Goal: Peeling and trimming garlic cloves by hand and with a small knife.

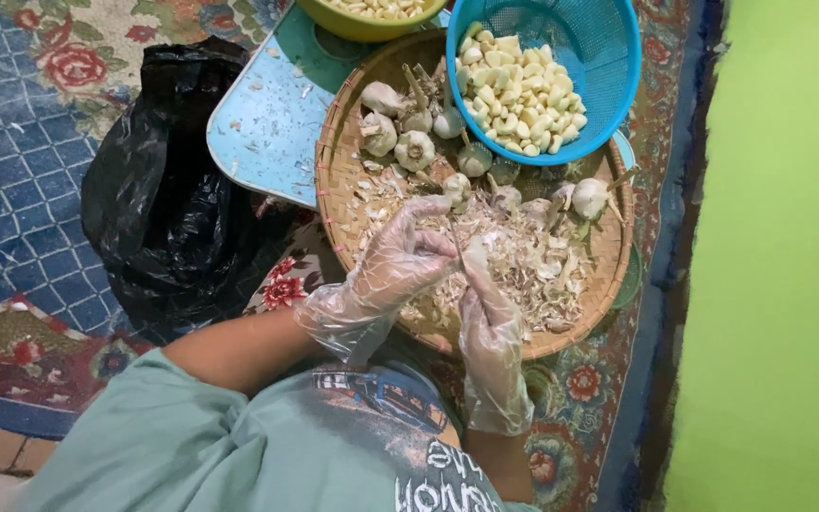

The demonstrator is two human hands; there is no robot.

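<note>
Both hands wear clear plastic gloves and meet over a round woven bamboo tray. My left hand pinches a small garlic piece with its fingertips. My right hand points upward beside it and grips a thin blade-like tool that touches the piece. Under the hands lies a heap of dry garlic skins. Several whole garlic bulbs lie on the far half of the tray. A blue plastic colander full of peeled cloves rests on the tray's far rim.
A crumpled black plastic bag lies left of the tray. A light blue board strewn with skin flakes sits behind it, and a yellow-green bowl of cloves at the top. Patterned carpet covers the floor; a green wall stands at the right.
</note>
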